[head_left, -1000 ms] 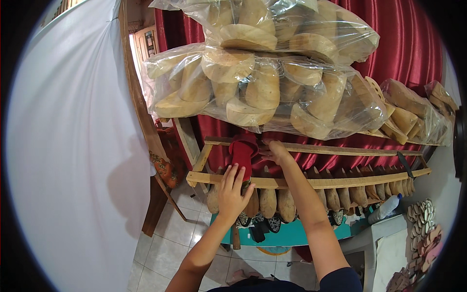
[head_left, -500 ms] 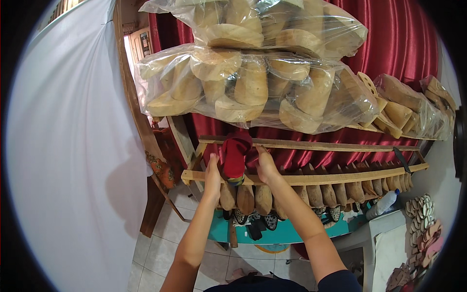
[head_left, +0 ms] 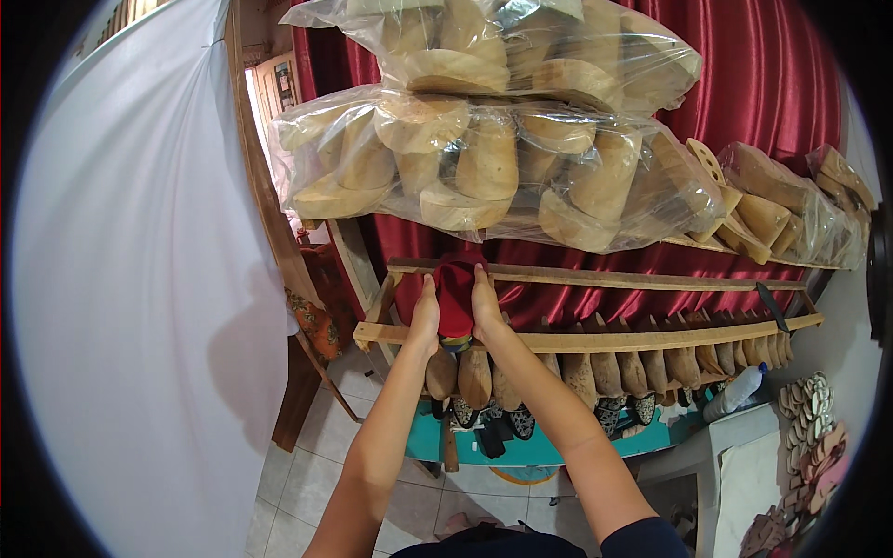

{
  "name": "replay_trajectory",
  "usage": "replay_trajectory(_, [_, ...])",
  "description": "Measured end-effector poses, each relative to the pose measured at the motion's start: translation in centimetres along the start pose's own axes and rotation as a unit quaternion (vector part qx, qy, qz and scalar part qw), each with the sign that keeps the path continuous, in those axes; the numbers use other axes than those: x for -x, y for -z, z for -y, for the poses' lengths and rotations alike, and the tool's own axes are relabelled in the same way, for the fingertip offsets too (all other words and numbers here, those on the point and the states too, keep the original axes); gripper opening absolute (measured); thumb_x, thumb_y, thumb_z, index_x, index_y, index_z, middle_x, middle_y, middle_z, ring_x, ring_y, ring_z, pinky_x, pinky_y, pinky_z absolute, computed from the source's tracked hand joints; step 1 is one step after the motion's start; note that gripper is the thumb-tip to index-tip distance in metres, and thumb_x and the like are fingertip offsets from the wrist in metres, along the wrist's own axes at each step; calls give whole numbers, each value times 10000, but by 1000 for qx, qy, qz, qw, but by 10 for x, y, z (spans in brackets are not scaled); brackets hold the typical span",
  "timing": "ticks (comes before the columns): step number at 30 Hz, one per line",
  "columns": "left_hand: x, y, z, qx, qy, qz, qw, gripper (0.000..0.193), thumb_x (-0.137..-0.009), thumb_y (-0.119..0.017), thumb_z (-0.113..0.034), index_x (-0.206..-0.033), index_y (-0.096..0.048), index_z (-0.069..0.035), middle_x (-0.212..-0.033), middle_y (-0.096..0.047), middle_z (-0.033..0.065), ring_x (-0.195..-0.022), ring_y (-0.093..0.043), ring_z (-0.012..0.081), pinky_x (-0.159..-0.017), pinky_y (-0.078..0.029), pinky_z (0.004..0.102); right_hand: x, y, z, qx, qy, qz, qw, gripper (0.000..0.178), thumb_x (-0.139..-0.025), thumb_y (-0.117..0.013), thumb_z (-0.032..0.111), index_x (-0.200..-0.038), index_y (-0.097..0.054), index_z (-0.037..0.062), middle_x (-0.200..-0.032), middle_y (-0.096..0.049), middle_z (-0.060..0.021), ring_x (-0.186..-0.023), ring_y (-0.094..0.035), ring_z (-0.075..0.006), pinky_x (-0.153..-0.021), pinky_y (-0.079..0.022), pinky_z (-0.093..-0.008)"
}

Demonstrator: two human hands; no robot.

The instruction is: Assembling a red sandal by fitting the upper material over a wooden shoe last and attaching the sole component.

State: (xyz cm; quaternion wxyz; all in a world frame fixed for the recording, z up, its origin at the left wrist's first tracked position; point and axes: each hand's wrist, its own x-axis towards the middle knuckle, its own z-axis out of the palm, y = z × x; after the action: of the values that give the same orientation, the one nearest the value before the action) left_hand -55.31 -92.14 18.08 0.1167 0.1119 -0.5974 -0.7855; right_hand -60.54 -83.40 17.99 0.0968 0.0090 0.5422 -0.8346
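A dark red, soft-looking piece [head_left: 456, 296] with a narrow multicoloured edge [head_left: 456, 343] sits at the left end of a wooden rack [head_left: 577, 346]. I cannot make out exactly what it is. My left hand [head_left: 425, 316] presses against its left side, and my right hand [head_left: 484, 302] against its right side, so the piece is held between them. The fingers point up and away from me, partly hidden behind the red piece. Below the rail near my hands hang brown wooden shoe lasts [head_left: 474, 377].
Plastic bags of wooden shoe forms [head_left: 484, 167] are stacked above the rack, before a red curtain [head_left: 763, 84]. Patterned shoes [head_left: 521, 424] lie on a teal surface [head_left: 558, 451] below. A clear bottle [head_left: 735, 391] stands at right, near piled soles [head_left: 809, 409]. A white cloth [head_left: 139, 279] hangs left.
Both hands have closed in from the sides onto the red piece, the right hand moving left. The opening at its top no longer shows as clearly. The view has shifted slightly.
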Motion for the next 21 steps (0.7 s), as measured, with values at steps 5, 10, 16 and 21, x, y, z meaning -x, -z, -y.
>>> replay_trajectory(5, [3, -3, -3, 24, 3, 0, 1000, 749, -855, -265, -551, -1327, -124, 12, -1406, -128, 96, -1287, -139, 166, -1033, -123, 311, 7, 4, 9, -1, 1, 21, 1000, 740, -855, -366, 434, -1338, 0, 8, -1388, -132, -164, -1268, -179, -267, -1005, -212, -349])
replay_trajectory(10, [24, 4, -12, -37, -46, -42, 997, 697, -868, -253, -529, -1300, -240, 18, -1354, -259, 135, -1248, -247, 210, -1014, -167, 303, 13, 24, 16, -102, -43, 110, 988, 539, -879, -345, 358, -1313, -247, 55, -1306, -340, -111, -1220, -288, -209, -972, -263, -326])
replay_trajectory(16, [76, 10, -1, -160, -189, -91, 965, 536, -893, -295, -372, -1237, -333, 37, -1296, -332, 179, -1210, -303, 274, -992, -218, 327, 47, 44, 25, 159, 82, 38, 983, 453, -850, -363, 157, -1272, -314, -1, -1148, -494, -146, -1038, -487, -215, -842, -390, -281])
replay_trajectory(21, [114, -9, 31, -326, -395, -190, 838, 374, -870, -358, -179, -1176, -408, 30, -1235, -394, 199, -1159, -346, 357, -964, -263, 395, 63, 66, 8, 353, 281, 38, 891, 421, -814, -408, 138, -1197, -389, -35, -1059, -527, -176, -962, -525, -258, -802, -417, -312])
